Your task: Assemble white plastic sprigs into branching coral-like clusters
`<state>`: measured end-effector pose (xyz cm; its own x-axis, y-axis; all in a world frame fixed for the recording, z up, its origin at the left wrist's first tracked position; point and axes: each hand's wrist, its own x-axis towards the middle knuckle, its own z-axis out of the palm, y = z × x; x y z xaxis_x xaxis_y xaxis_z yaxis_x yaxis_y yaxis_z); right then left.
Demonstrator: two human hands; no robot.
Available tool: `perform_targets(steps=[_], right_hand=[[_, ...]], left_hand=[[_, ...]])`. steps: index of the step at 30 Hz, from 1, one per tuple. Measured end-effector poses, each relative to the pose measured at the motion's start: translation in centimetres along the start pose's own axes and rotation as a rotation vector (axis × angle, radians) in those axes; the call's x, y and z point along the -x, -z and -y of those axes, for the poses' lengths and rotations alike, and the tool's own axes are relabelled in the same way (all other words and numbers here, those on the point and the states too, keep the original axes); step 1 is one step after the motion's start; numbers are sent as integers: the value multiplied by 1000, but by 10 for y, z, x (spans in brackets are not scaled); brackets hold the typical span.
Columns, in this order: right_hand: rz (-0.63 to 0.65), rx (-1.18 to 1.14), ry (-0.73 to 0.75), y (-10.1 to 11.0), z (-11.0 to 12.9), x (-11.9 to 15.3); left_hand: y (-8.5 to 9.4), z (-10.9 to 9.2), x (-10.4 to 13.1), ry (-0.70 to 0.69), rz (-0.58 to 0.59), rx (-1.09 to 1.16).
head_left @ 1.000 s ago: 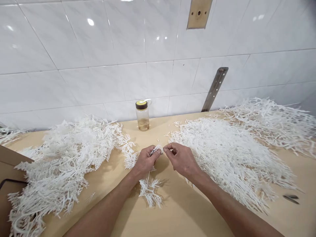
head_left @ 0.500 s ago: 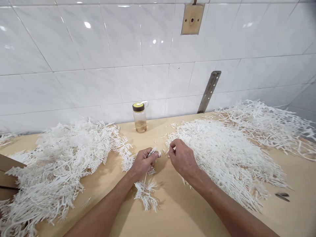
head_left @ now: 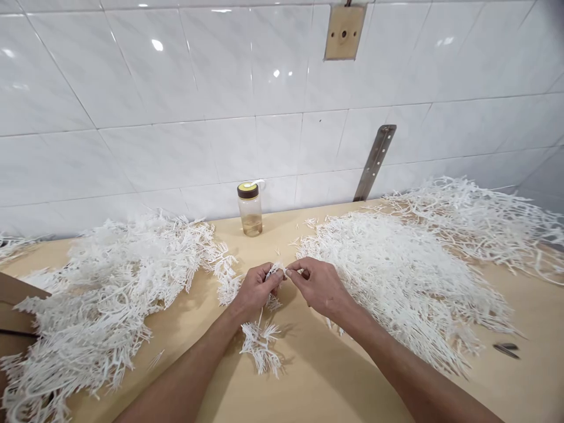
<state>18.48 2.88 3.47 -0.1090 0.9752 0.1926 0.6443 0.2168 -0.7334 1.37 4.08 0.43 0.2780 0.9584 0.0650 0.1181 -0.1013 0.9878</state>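
My left hand is closed around a white branched plastic strand, whose feathery end hangs below the wrist and lies near the table surface. A tuft of the strand pokes out above the thumb. My right hand pinches the tips of that tuft between thumb and forefinger, the two hands almost touching. A large heap of short white sprigs spreads beside and behind my right hand. On the left lies another heap of longer white branched strands.
A lidded bottle with some liquid stands near the tiled wall. More white strands lie at the far right. Two small dark slivers rest at the right, and a perforated metal bracket leans on the wall. A brown box-like edge is at left.
My right hand has moved left from beside the right heap to the strand and now pinches its tips. My left hand stays nearly where it was, still holding the strand.
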Motion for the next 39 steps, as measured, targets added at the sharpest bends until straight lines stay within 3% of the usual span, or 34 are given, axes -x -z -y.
perform_targets(steps=[9, 16, 20, 27, 33, 35, 39], right_hand=[[-42, 8, 11, -5, -2, 0], [-121, 284, 166, -23, -11, 3], [-129, 348, 159, -31, -6, 5], [-180, 150, -99, -6, -7, -9], [-311, 220, 38, 4, -17, -10], [-287, 201, 77, 1, -16, -7], [-105, 91, 81, -6, -8, -1]], left_hand=[[-4, -4, 1, 0, -25, -51], [-3, -3, 0, 31, -5, -43], [-2, -3, 0, 27, -4, -19], [0, 0, 4, 31, 36, 71], [-3, 3, 1, 39, -41, 110], [-4, 1, 1, 26, -46, 120], [-5, -1, 1, -4, -28, 102]])
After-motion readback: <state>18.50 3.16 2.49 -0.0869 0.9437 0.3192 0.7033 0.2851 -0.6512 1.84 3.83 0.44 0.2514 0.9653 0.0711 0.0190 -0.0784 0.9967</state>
